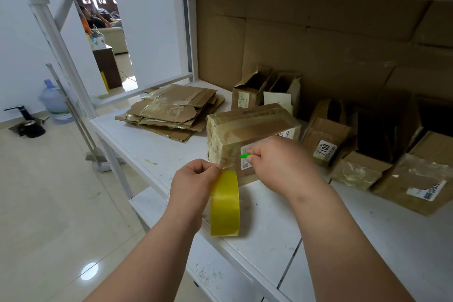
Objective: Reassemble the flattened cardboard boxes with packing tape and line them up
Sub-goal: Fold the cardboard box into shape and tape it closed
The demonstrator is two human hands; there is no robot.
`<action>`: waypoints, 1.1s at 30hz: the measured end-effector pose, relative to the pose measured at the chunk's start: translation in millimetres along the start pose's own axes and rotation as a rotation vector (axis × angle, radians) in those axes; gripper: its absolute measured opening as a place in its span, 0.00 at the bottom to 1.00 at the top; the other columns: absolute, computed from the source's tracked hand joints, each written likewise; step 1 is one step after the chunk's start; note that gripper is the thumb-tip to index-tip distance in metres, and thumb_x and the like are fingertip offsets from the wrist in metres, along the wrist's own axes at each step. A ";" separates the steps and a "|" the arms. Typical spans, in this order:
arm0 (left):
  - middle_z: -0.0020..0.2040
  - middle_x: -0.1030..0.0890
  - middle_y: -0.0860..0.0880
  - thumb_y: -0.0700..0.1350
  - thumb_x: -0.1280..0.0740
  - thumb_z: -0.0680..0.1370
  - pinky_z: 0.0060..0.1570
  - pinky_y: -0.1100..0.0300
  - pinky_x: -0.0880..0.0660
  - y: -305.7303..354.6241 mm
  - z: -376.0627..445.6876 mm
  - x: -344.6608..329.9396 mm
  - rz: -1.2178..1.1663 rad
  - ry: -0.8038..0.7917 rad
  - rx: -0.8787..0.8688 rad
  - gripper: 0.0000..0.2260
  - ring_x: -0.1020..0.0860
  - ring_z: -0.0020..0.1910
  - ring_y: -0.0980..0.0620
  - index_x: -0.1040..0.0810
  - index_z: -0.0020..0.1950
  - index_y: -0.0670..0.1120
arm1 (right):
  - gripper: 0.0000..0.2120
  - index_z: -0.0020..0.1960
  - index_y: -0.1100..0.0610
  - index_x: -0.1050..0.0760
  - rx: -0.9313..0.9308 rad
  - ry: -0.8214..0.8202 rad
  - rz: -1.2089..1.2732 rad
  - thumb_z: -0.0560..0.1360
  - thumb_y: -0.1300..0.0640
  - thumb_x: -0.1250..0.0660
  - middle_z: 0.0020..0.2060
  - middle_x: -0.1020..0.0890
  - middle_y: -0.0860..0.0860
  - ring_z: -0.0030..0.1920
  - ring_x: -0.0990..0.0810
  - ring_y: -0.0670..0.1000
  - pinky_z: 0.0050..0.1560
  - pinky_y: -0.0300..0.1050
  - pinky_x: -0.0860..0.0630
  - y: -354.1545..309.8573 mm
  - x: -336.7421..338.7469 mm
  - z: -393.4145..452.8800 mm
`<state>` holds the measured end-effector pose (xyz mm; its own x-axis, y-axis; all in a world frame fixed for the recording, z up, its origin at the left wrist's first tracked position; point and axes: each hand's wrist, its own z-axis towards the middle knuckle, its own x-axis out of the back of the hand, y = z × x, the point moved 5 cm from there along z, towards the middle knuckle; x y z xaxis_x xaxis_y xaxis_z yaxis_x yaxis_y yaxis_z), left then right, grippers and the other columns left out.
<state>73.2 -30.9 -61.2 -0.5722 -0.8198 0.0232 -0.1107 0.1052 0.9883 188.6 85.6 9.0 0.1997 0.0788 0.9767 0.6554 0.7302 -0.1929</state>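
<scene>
Far left: glossy tiled floor [49, 203], a water jug [55, 103] by the white wall, a dark gadget [30, 127] lying nearby. Behind the white rack post [63, 56], a doorway [103, 32] onto another room with a person seated.

On the shelf [269, 223], white and scuffed, toward its left end: a stack of flats [171, 111], brown, crinkled with old tape.

Nearer the front edge: left hand [193, 179], grip pinched together on the tape end, with the yellow roll [224, 203] hanging below the fingers.

Just right of it, standing on the shelf: a built box [247, 127], closed, wrapped in glossy tape, label on the near face.

Against that face: right hand [277, 162], grip clamped on a green cutter [245, 155], tip at the tape strip.

Behind: two small open boxes [267, 91]; contents unclear.

Further right: open boxes [382, 152] in a row, one labelled 7108, dark inside. Cardboard sheet [318, 39] lining the back.
</scene>
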 end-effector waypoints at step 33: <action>0.50 0.14 0.53 0.39 0.30 0.77 0.56 0.55 0.24 0.8 -10.6 -8.3 -0.039 -0.133 -0.199 0.05 0.18 0.54 0.55 0.17 0.42 0.43 | 0.09 0.56 0.57 0.19 -0.320 -0.184 1.457 0.79 0.57 0.35 0.50 0.15 0.50 0.49 0.19 0.44 0.42 0.35 0.29 0.4 -82.6 -13.6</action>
<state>86.5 -30.0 -59.1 -0.6741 -0.7383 -0.0223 0.0204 -0.0488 0.9986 182.2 70.2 -73.0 0.7233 0.6845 -0.0909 0.1001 -0.2343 -0.9670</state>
